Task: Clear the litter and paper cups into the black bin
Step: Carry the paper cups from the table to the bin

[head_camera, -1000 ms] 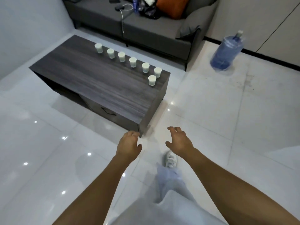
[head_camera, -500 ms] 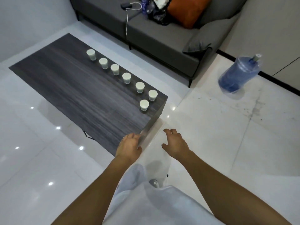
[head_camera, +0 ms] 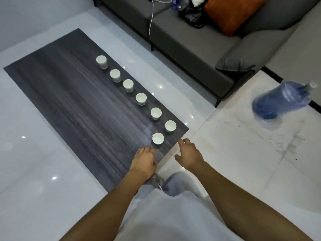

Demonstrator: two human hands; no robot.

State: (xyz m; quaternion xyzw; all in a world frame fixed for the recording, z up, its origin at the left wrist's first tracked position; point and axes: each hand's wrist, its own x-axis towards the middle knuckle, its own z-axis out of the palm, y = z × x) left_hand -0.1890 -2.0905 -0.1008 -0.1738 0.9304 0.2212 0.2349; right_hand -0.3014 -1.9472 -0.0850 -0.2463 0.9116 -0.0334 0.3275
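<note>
Several white paper cups stand upright in a row along the far edge of a dark wooden coffee table [head_camera: 73, 105]. The nearest cup [head_camera: 158, 139] stands by the table's near right corner, with another cup [head_camera: 170, 126] just behind it. My left hand [head_camera: 144, 160] hovers over the table just in front of the nearest cup, fingers loosely curled, holding nothing. My right hand [head_camera: 188, 153] reaches past the table's corner to the right of that cup, fingers spread and empty. No black bin is in view.
A grey sofa [head_camera: 199, 49] with an orange cushion [head_camera: 231, 13] and a dark bag stands behind the table. A blue water jug [head_camera: 279, 101] lies on the white tiled floor at the right. My leg in light trousers stands beside the table corner.
I have stepped closer to the table, which now fills more of the view. Both hands have moved forward to the near right corner, close to the nearest cup.
</note>
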